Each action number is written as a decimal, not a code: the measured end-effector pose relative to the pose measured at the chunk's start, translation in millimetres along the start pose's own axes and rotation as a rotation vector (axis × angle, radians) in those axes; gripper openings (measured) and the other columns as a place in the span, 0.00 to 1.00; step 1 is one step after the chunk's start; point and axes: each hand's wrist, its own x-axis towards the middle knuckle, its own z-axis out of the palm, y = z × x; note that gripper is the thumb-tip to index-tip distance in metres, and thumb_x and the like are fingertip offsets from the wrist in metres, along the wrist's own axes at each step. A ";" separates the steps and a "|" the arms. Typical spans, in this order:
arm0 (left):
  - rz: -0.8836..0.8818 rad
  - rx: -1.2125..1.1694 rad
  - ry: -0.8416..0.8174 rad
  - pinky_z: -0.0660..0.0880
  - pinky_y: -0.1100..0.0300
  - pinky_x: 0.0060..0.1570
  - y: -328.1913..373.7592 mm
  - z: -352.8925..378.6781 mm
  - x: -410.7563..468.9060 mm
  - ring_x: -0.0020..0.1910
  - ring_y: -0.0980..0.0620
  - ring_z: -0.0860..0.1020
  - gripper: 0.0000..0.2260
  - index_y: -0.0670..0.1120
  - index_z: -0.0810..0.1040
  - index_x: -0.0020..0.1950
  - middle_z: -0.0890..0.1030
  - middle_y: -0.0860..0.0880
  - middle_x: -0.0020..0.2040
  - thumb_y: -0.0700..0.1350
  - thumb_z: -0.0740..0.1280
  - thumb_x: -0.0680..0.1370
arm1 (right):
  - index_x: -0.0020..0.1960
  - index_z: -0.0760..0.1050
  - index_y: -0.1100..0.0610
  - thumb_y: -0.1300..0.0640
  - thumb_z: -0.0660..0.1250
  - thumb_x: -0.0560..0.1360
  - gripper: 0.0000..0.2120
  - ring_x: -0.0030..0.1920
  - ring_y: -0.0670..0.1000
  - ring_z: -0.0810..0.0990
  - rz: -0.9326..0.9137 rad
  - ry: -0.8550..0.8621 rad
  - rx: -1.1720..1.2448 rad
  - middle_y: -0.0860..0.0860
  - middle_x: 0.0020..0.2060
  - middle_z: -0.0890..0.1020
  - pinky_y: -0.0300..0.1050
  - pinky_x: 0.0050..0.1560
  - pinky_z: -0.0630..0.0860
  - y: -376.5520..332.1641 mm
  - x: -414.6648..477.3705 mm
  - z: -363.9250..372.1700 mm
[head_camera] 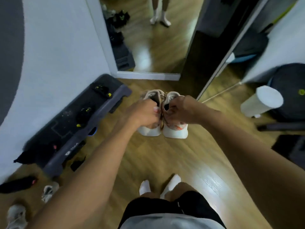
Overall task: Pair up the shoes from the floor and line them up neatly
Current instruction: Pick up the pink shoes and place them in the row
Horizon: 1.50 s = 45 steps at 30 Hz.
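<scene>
Shoes: two held, side by side. Left shoe (pixel 149 130) clutched at collar by left grip (pixel 145 113), right shoe (pixel 175 132) by right grip (pixel 179 111). Two more pale shoes (pixel 49 192) (pixel 16 215) on floor (pixel 165 154), lower left.

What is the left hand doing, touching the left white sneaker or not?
Touching. The head view shows the left hand gripping the left white sneaker, fingers curled into its opening; the right hand grips the right white sneaker.

One view only, head-worn, wide-angle. Faces forward and steeply down onto the brown wood-plank floor (pixel 148 154). Wearer's white-socked feet (pixel 170 183) at bottom edge, close; tall white-framed wall mirror (pixel 148 75) ahead, farther off. Edges blurred.
</scene>
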 end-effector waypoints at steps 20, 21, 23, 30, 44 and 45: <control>0.745 0.194 -0.071 0.69 0.56 0.34 480.6 228.5 0.4 0.39 0.41 0.76 0.12 0.46 0.68 0.33 0.75 0.47 0.35 0.50 0.66 0.71 | 0.40 0.71 0.53 0.56 0.66 0.72 0.04 0.43 0.54 0.74 0.663 0.378 0.277 0.52 0.39 0.77 0.38 0.35 0.63 340.0 -423.7 16.7; 0.763 0.190 -0.092 0.68 0.56 0.33 502.2 248.1 -3.1 0.38 0.41 0.76 0.11 0.46 0.67 0.33 0.75 0.48 0.34 0.49 0.66 0.70 | 0.40 0.72 0.53 0.56 0.66 0.72 0.04 0.42 0.53 0.73 0.696 0.382 0.302 0.51 0.39 0.77 0.39 0.34 0.61 355.3 -443.6 24.5; 0.786 0.205 -0.136 0.64 0.58 0.31 542.2 285.3 -13.1 0.37 0.42 0.75 0.10 0.45 0.69 0.34 0.74 0.49 0.33 0.48 0.67 0.70 | 0.38 0.72 0.53 0.56 0.66 0.71 0.04 0.41 0.53 0.72 0.775 0.420 0.353 0.50 0.38 0.76 0.41 0.32 0.60 382.5 -483.5 41.8; 0.943 0.213 -0.357 0.70 0.54 0.31 673.1 404.7 -17.7 0.36 0.40 0.76 0.15 0.46 0.64 0.31 0.70 0.51 0.29 0.49 0.69 0.68 | 0.41 0.73 0.50 0.54 0.68 0.72 0.03 0.42 0.55 0.73 1.009 0.498 0.446 0.48 0.38 0.73 0.40 0.39 0.63 478.2 -594.3 97.8; 1.116 0.387 -0.581 0.67 0.57 0.38 930.1 589.1 -61.8 0.40 0.48 0.73 0.12 0.52 0.68 0.37 0.76 0.50 0.42 0.52 0.70 0.73 | 0.54 0.73 0.59 0.55 0.63 0.75 0.10 0.46 0.60 0.77 1.418 0.462 0.488 0.57 0.47 0.80 0.49 0.44 0.72 661.3 -789.5 164.9; 1.114 0.399 -0.581 0.67 0.57 0.38 945.0 604.0 -64.0 0.40 0.48 0.73 0.12 0.52 0.68 0.38 0.75 0.50 0.42 0.51 0.70 0.74 | 0.55 0.72 0.59 0.56 0.62 0.76 0.10 0.49 0.60 0.78 1.418 0.472 0.490 0.57 0.49 0.80 0.49 0.47 0.73 676.8 -801.2 173.1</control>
